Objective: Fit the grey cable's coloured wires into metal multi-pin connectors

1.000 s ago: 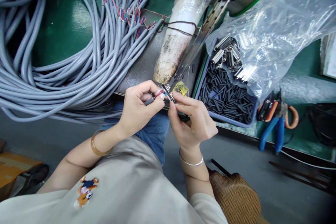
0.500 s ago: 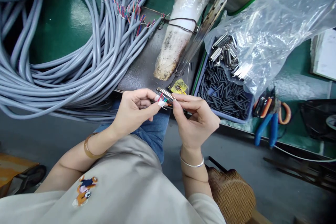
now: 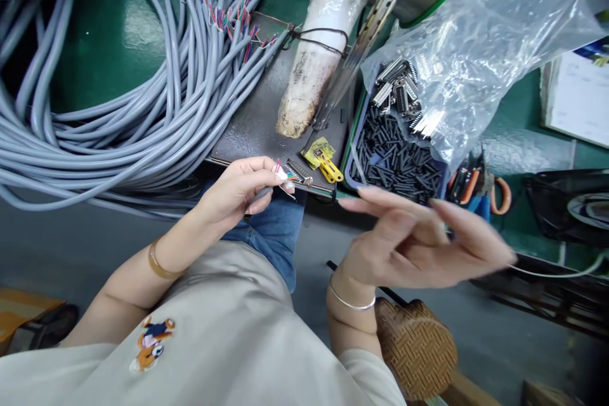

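My left hand (image 3: 240,187) is closed around the end of a grey cable (image 3: 260,194), and thin coloured wires (image 3: 288,176) stick out past the fingertips. Right beside those wires, at the table edge, lies a metal multi-pin connector (image 3: 298,172). Whether wires and connector touch, I cannot tell. My right hand (image 3: 419,241) is in the air near the table's front edge, smeared by motion, its fingers apart with nothing seen in them. Beyond its fingers are pliers (image 3: 483,203) with blue handles and an orange-handled tool (image 3: 500,195).
A bundle of grey cables (image 3: 143,120) with stripped ends covers the left. Behind the connector are a yellow cutter (image 3: 328,167) and a wrapped white roll (image 3: 309,57). A blue bin (image 3: 349,171) holds black tubes and a plastic bag (image 3: 495,44) of connectors. A woven stool (image 3: 419,349) stands below.
My right hand has left the connector and swung right, its fingers spreading. The left hand still grips the cable, and the connector now rests at the table edge.
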